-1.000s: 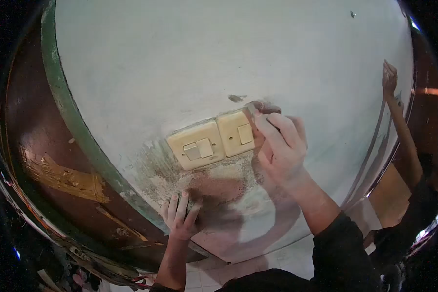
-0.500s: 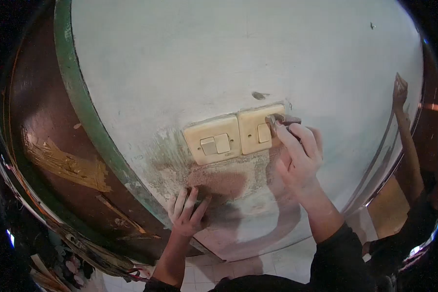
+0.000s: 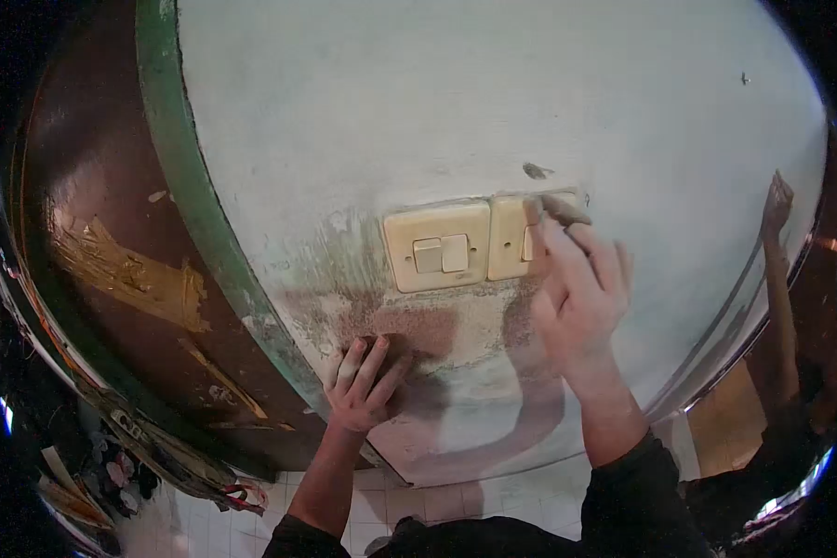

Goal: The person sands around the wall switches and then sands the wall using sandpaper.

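Note:
My right hand [image 3: 581, 293], blurred by motion, pinches a small folded grey-brown piece [image 3: 563, 208] between thumb and fingers. It is held against the upper part of the right cream switch plate [image 3: 507, 265], and the hand covers much of that plate. To the left is a second cream switch plate [image 3: 437, 214] with two rocker switches. My left hand [image 3: 363, 386] rests below it with fingers spread on a rough, discoloured patch of the wall. What the grey-brown piece is made of cannot be made out.
The pale wall [image 3: 363, 102] has a small chipped hole [image 3: 537, 171] above the plates. A green frame [image 3: 172, 121] and a brown panel [image 3: 88, 177] stand at left, with bundled cables [image 3: 172, 456] below. Another person's hand [image 3: 779, 195] is raised at far right. White tiles [image 3: 195, 521] cover the floor.
The view has shifted, so the switch plates sit further right and higher. My right hand stays at the right plate with the grey-brown piece; my left hand remains on the wall.

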